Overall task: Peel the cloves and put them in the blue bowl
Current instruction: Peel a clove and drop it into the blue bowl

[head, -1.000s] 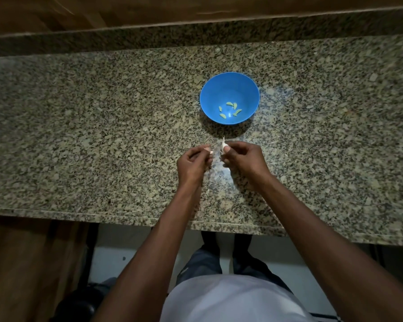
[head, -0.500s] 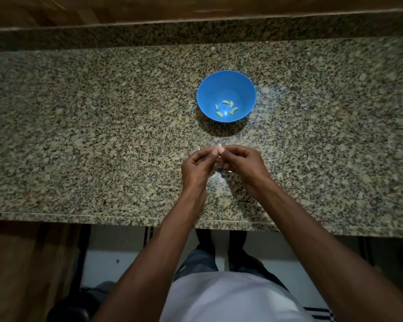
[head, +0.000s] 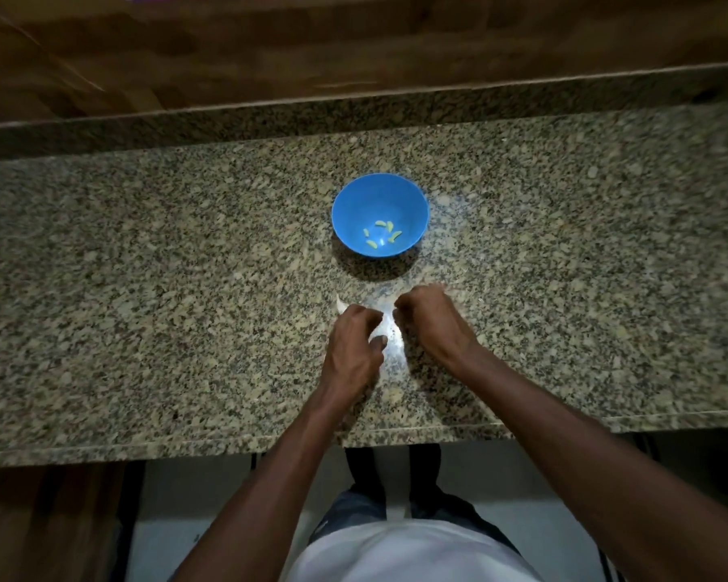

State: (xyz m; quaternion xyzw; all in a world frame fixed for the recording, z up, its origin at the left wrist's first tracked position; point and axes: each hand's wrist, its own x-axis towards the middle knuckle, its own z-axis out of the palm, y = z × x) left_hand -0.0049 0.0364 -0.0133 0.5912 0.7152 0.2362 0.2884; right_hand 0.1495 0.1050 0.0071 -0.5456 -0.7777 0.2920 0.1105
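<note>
- The speckled grey-and-tan granite counter [head: 144,287] runs the whole width of the view, and its left part carries nothing
- Left of centre, the left hand [head: 354,342] is curled with its back to the camera; a pale papery sliver [head: 340,304] pokes out past its knuckles on the far-left side, probably loose skin or the tip of a clove, too blurred to say which
- The grip of the left hand looks closed with the fingers bent inward, but whether it is clamped on a clove I cannot tell, since the fingertips are turned away
- Between the two hands a bright glare lies on the stone, and nothing in that gap reads clearly as a clove
- Just beyond the hands stands the round blue plastic bowl [head: 354,195], apart from both of them, with about five small pale yellow-green peeled cloves [head: 382,235] lying loose on its floor
- Right of centre, the right hand [head: 431,321] is fisted too, motion-blurred; its grip seems drawn together, and what it holds, if anything, is hidden
- Judging by size, a clove is light, firm, slick once bared and easy to drop; its skin is thin, dry and brittle
- Best hold, I judge: pinch the clove at its blunt root end with one hand and tear the skin from the pointed tip with the other
</note>
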